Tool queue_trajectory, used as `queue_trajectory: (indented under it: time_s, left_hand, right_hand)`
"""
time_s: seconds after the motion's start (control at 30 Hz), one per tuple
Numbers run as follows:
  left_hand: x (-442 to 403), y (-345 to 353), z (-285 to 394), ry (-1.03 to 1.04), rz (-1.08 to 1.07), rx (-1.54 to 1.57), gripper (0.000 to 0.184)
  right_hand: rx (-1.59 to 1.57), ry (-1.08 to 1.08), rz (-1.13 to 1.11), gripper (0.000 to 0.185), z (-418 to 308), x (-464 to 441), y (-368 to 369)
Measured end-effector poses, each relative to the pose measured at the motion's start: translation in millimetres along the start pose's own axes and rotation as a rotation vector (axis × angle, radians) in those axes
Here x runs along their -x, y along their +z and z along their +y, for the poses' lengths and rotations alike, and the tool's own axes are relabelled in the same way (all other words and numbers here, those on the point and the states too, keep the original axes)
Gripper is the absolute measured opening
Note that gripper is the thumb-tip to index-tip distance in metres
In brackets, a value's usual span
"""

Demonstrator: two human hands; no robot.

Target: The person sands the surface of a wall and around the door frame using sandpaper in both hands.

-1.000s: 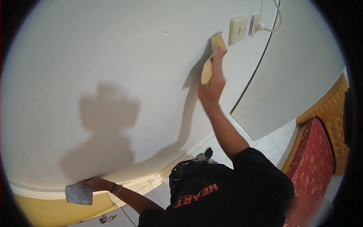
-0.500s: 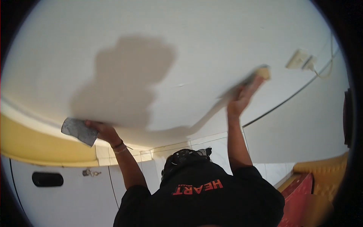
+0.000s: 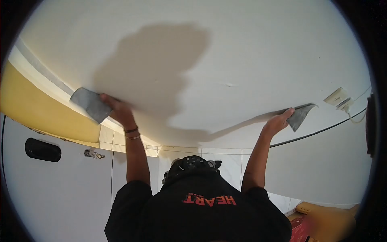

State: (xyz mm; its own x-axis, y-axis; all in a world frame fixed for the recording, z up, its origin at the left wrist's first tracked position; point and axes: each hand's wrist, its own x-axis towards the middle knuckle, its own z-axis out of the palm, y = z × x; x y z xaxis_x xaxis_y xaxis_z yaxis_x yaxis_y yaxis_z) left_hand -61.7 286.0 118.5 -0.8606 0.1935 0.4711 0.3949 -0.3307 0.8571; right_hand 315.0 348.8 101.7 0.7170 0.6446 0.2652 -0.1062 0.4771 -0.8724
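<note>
My left hand [image 3: 119, 109] grips a grey sheet of sandpaper [image 3: 91, 104] by its right edge, close to the wall beside the yellow panel. Fingers and thumb of my right hand [image 3: 279, 122] pinch a second grey sheet [image 3: 300, 116], folded or bent to a point, near the white wall [image 3: 250, 48]. The sheet's upper edge lies at the wall surface, below and left of the switch plate [image 3: 338, 98]. Small marks show on the wall between my hands.
A plug with a cable [image 3: 351, 113] hangs by the switch plate. A grey door [image 3: 80, 193] with a black handle [image 3: 43, 149] and keys [image 3: 94, 153] stands at left, under a yellow panel [image 3: 60, 111]. A yellow padded headboard [image 3: 330, 218] is at lower right.
The view has turned. My right hand has moved away from the spot beside the switch and down; its sheet now shows the grey face instead of the tan one. My left hand still holds its sheet.
</note>
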Motion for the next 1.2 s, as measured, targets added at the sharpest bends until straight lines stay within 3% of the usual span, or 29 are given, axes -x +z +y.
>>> queue_trajectory:
  time_s: [0.03,0.07,0.13,0.17,0.2,0.23,0.27,0.3,0.37,0.43,0.5,0.57,0.6,0.67,0.7,0.77,0.8,0.83,0.87,0.9,0.97,1.0,1.03,1.1,1.13,1.2]
  left_hand:
    - [7,4,-16,0.181,0.040,-0.139,0.061]
    - [3,-5,-81,0.212,0.000,-0.176,0.062]
    - [14,10,-42,0.235,0.024,-0.035,0.062]
    - [19,16,-28,0.262,0.048,0.100,0.062]
    - [13,-3,-50,0.459,-0.125,-0.228,0.062]
    - [11,-5,-55,0.457,-0.127,-0.227,0.062]
    - [6,-2,-28,0.226,-0.107,-0.024,0.062]
    - [3,-1,-14,-0.006,-0.088,0.176,0.063]
    - [6,-3,-28,0.083,-0.093,0.028,0.063]
    - [8,5,-35,0.062,-0.016,0.118,0.064]
    - [7,11,-25,0.130,0.002,0.148,0.063]
    - [-2,14,-14,0.203,0.026,0.183,0.063]
    - [-11,8,-10,0.120,-0.003,0.191,0.062]
    - [-17,5,11,-0.110,0.012,0.186,0.055]
    - [-14,6,9,-0.109,0.006,0.185,0.055]
    - [-8,10,-5,0.074,0.057,0.120,0.050]
    - [-6,12,-14,0.073,0.055,0.125,0.050]
    - [-6,14,-24,0.217,0.069,0.114,0.049]
    - [-7,16,-29,0.362,0.086,0.100,0.049]
    - [-12,14,-22,0.367,0.094,0.102,0.049]
    - [-27,2,0,-0.091,0.087,0.239,0.049]
    - [-33,-4,11,-0.208,0.042,0.333,0.052]
    - [-30,-3,12,-0.206,0.058,0.324,0.052]
    - [-23,-2,8,-0.083,0.194,-0.106,0.056]
    - [-23,-5,-29,-0.059,0.138,-0.068,0.060]
    - [-16,-3,-36,-0.049,0.116,0.036,0.061]
  right_hand:
    - [0.006,0.002,0.002,0.062,11,4,0]
    - [0.246,-0.202,0.029,0.063,20,12,5]
    - [0.612,-0.640,-0.027,0.068,7,44,26]
    - [0.548,-0.619,-0.150,0.070,11,50,26]
    - [0.445,-0.618,-0.154,0.068,12,45,24]
    - [0.342,-0.614,-0.160,0.067,12,37,21]
    - [0.253,-0.437,-0.157,0.066,24,23,8]
    - [0.253,-0.434,-0.155,0.066,19,13,5]
    - [0.037,-0.076,-0.020,0.057,12,-1,3]
    - [0.260,-0.174,0.037,0.057,20,5,10]
    - [0.322,-0.626,0.080,0.059,7,34,38]
    - [0.372,-0.712,0.020,0.057,12,33,31]
    - [0.370,-0.715,0.026,0.057,18,23,23]
    - [0.207,-0.404,-0.043,0.053,29,-1,5]
    - [0.209,-0.402,-0.037,0.053,15,2,14]
    - [-0.033,-0.194,0.055,0.052,-13,4,32]
    - [0.165,-0.315,0.074,0.055,-7,10,38]
    - [0.398,-0.683,0.116,0.058,-3,18,47]
    - [0.546,-0.749,0.025,0.059,-10,29,45]
    - [0.691,-0.809,-0.069,0.060,-14,37,42]
    - [0.254,-0.632,-0.095,0.061,22,5,24]
    - [0.110,-0.264,-0.022,0.059,7,-3,21]
    - [-0.023,-0.152,-0.015,0.056,-9,-13,18]
    - [0.036,-0.047,0.032,0.058,-35,0,30]
    - [0.031,-0.046,0.018,0.058,-23,2,30]
    - [0.253,-0.531,0.024,0.063,11,7,28]
